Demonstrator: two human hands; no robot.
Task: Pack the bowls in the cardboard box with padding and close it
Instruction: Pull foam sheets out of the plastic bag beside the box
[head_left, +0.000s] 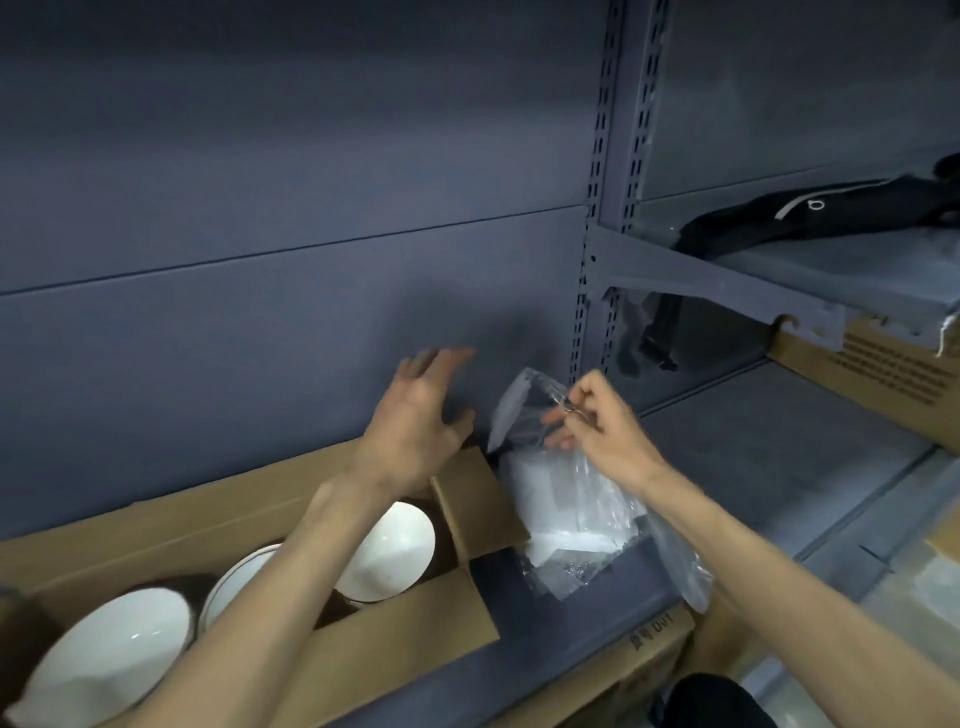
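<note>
Three white ceramic bowls sit in a row inside our open brown cardboard box (395, 644) at the lower left of the frame: the nearest white bowl (111, 652) at the bottom left corner, the middle bowl (234, 577) mostly hidden under our left forearm, and the far bowl (389, 551) toward the centre. The box's flaps stand open, one short flap (478, 499) rising at its right end.

Our left hand (415, 415) hangs above that right end, at the centre of the frame, fingers spread and loosely extended, gripping nothing; whether its heel touches the flap we cannot tell.

Our right hand (602, 421), just right of centre, pinches the top edge of a clear, crinkled plastic bag of white padding material (566, 499) between thumb and curled fingers. The bag rests on the grey metal shelf (753, 441) just beside the box's right end, its loose lower part draping over the shelf's front edge.

On the upper shelf at the right of the frame lies a black fabric item with a white stripe (810, 213). Below it, at the right edge, sits another printed brown carton (883, 374). Under our shelf, at the bottom centre, a further cardboard carton with dark lettering (654, 639) shows.
</note>
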